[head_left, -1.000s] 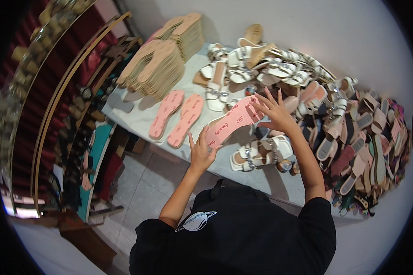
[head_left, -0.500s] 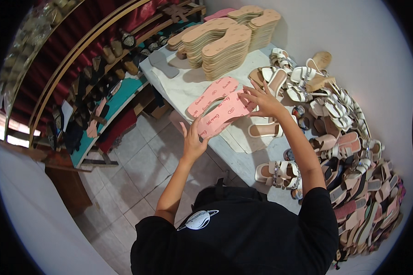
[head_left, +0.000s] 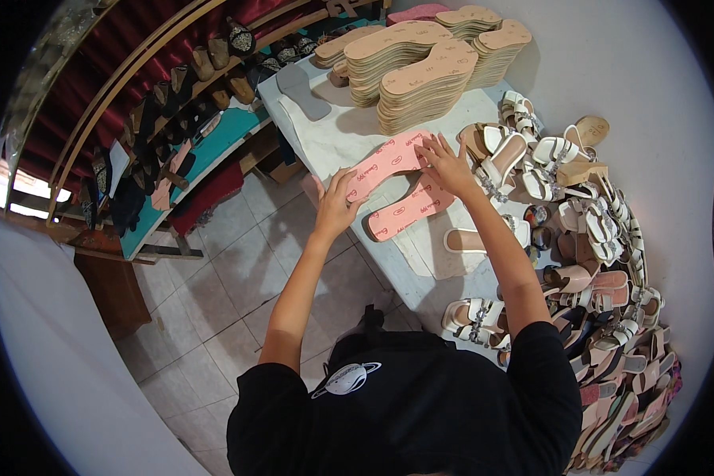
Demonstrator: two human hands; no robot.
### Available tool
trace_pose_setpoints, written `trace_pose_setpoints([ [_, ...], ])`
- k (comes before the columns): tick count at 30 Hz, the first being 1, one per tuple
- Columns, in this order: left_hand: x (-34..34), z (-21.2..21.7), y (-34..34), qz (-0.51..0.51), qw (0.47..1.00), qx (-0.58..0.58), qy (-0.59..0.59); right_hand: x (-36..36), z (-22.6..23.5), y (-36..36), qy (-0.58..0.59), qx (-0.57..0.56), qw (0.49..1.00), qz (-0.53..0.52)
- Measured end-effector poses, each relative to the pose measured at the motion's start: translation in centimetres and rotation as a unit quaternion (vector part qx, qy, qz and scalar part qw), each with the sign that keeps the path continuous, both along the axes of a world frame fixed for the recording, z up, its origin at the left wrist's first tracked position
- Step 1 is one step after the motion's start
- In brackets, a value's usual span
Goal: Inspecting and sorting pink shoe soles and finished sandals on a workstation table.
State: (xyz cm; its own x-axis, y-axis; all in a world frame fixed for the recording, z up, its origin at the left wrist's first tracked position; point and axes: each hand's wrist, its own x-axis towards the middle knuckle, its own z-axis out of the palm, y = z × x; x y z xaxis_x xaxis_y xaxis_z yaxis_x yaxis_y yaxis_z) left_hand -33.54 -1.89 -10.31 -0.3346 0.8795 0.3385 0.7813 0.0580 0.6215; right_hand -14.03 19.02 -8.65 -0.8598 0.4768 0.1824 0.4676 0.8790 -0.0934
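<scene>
Two pink printed shoe insoles lie side by side on the worktable, toe ends to the right. My left hand (head_left: 339,205) grips the heel end of the far insole (head_left: 385,157), one finger sticking out to the side. At that insole's toe end, my right hand (head_left: 451,168) has its fingers over the edge, covering part of it. The near insole (head_left: 404,214) lies closer to me, its toe partly under my right hand.
Tall stacks of tan insoles (head_left: 424,79) stand at the table's far end, beside a grey sole-shaped piece (head_left: 303,91). White sandals (head_left: 504,163) crowd the right side, with a large pile of footwear (head_left: 623,373) beyond. A shoe rack (head_left: 206,163) is at left.
Both hands have moved from the near pink insole to the far one. The insoles now lie turned and offset differently. The view has shifted slightly.
</scene>
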Motion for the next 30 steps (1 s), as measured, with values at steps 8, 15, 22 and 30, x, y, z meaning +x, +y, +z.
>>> trace_pose_setpoints([
  [8,0.1,-1.1,0.5,0.013,1.0,-0.018,-0.016,-0.7,-0.8,-0.4,0.011,-0.018,0.999,-0.049],
  [15,-0.1,-1.1,0.4,0.011,1.0,-0.017,-0.009,-0.6,-1.0,-0.7,-0.001,-0.031,0.998,-0.051],
  [22,0.2,-1.0,0.3,0.014,0.999,-0.041,-0.005,-0.5,-1.3,-0.9,0.009,-0.026,0.998,-0.053],
  [30,0.6,-1.1,0.3,0.036,0.996,-0.068,0.045,-0.7,-1.5,-1.9,-0.004,-0.038,0.996,-0.086],
])
